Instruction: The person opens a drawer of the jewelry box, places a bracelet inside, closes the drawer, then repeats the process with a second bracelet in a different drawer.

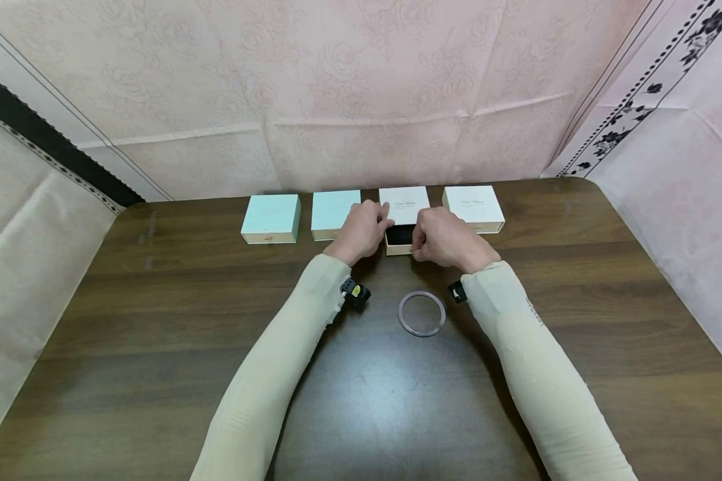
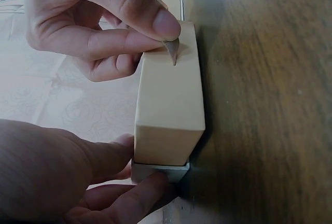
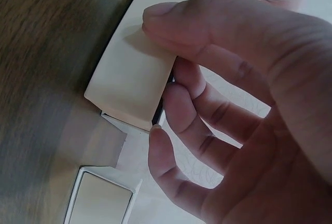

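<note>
A white jewelry box point(image 1: 404, 204) stands at the table's back with its cream drawer point(image 2: 168, 97) pulled partly out, showing a dark interior. My left hand point(image 1: 361, 232) holds the white sleeve point(image 2: 181, 170) at its left side. In the left wrist view, the right hand point(image 1: 448, 238) pinches a small brown pull tab point(image 2: 173, 51) on the drawer front between thumb and forefinger. That tab is hidden behind the thumb in the right wrist view. On the table between the forearms lies a pale purple bangle point(image 1: 421, 334).
Two mint-green boxes point(image 1: 271, 215) stand in the row to the left, the nearer one point(image 1: 332, 210) partly behind the left hand. Another white box point(image 1: 474, 206) is close by on the right. Patterned cloth point(image 1: 337, 87) hangs behind the wooden table point(image 1: 156, 334).
</note>
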A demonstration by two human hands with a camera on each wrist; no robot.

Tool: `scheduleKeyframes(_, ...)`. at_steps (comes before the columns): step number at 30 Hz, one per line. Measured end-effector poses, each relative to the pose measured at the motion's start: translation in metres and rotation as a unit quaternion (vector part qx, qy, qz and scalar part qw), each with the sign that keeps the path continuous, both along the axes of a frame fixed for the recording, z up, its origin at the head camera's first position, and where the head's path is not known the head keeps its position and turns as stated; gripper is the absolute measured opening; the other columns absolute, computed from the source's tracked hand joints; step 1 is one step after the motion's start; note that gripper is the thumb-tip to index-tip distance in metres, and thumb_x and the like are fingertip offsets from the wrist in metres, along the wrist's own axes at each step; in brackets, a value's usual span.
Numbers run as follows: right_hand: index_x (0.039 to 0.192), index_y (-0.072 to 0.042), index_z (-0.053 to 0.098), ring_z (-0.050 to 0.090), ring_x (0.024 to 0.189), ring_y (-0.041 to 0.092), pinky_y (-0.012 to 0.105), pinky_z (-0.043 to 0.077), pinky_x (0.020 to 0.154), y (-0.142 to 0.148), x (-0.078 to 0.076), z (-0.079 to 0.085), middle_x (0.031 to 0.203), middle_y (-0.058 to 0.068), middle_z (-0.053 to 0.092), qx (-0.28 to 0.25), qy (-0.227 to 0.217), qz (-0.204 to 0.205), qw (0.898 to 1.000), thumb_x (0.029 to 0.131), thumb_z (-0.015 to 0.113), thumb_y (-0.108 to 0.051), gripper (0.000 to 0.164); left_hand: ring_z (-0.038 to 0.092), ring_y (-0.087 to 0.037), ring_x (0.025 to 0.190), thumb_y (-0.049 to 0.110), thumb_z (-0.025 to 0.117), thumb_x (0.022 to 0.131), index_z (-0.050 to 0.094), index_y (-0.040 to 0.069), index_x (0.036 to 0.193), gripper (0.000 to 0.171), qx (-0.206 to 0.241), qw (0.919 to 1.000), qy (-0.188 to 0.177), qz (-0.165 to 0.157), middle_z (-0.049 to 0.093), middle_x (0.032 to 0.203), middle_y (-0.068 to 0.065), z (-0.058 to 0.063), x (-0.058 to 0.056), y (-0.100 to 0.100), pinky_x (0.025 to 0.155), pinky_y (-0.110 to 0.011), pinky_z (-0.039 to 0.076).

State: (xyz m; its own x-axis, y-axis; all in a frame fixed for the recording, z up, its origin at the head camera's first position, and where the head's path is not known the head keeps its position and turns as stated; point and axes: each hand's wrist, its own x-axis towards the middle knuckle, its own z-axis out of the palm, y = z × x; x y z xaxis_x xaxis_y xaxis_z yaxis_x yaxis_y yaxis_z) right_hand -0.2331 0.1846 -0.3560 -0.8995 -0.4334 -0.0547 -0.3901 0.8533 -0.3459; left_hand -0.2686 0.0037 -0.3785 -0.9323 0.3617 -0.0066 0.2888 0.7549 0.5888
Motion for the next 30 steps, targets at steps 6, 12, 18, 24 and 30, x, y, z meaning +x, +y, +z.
scheduleKeyframes(6, 0.069, -0.016, 0.079, 0.063, 0.082, 0.017, 0.036, 0.055, 0.07, 0.0006, 0.0005, 0.0006, 0.083, 0.0, 0.074, 0.001, 0.0, 0.003, 1.0, 0.077, 0.073, -0.001, 0.018, 0.05, -0.021, 0.063, 0.023, 0.057, 0.106, 0.039, 0.014, 0.064, 0.047, -0.003, 1.0, 0.003, 0.002, 0.043, 0.067, -0.004, -0.0006, 0.0, 0.0007, 0.059, -0.027, 0.039)
scheduleKeyframes(12, 0.071, -0.015, 0.08, 0.064, 0.083, 0.016, 0.036, 0.056, 0.071, 0.0014, -0.0002, -0.0002, 0.084, 0.0, 0.075, 0.0, -0.006, 0.005, 1.0, 0.077, 0.074, -0.001, 0.017, 0.051, -0.021, 0.063, 0.023, 0.058, 0.106, 0.041, 0.014, 0.063, 0.047, -0.001, 1.0, 0.003, 0.006, 0.045, 0.067, -0.004, -0.0007, 0.0005, 0.0007, 0.058, -0.027, 0.04)
scheduleKeyframes(18, 0.076, -0.014, 0.081, 0.067, 0.086, 0.017, 0.038, 0.057, 0.075, 0.0026, 0.001, 0.0012, 0.088, 0.001, 0.075, -0.003, -0.001, 0.009, 1.0, 0.077, 0.074, 0.0, 0.015, 0.05, -0.021, 0.061, 0.022, 0.057, 0.106, 0.04, 0.014, 0.063, 0.047, 0.002, 1.0, 0.001, 0.005, 0.044, 0.066, -0.004, -0.0005, 0.0, 0.0006, 0.057, -0.027, 0.039)
scheduleKeyframes(24, 0.077, -0.012, 0.083, 0.065, 0.088, 0.019, 0.039, 0.056, 0.079, 0.0034, 0.0026, 0.0019, 0.092, 0.003, 0.07, 0.0, 0.006, 0.029, 1.0, 0.078, 0.075, -0.001, 0.014, 0.049, -0.02, 0.063, 0.022, 0.058, 0.106, 0.039, 0.014, 0.062, 0.048, 0.001, 0.9999, 0.008, 0.007, 0.043, 0.066, -0.003, -0.0008, -0.0006, 0.0009, 0.059, -0.027, 0.039)
scheduleKeyframes(30, 0.078, -0.011, 0.084, 0.064, 0.088, 0.019, 0.04, 0.056, 0.079, 0.0037, 0.003, 0.0021, 0.094, 0.002, 0.068, 0.004, 0.005, 0.032, 0.999, 0.079, 0.075, -0.001, 0.014, 0.049, -0.02, 0.064, 0.022, 0.058, 0.106, 0.039, 0.014, 0.062, 0.048, 0.0, 0.9999, 0.009, 0.005, 0.042, 0.067, -0.003, -0.0007, -0.0011, 0.0015, 0.061, -0.027, 0.04)
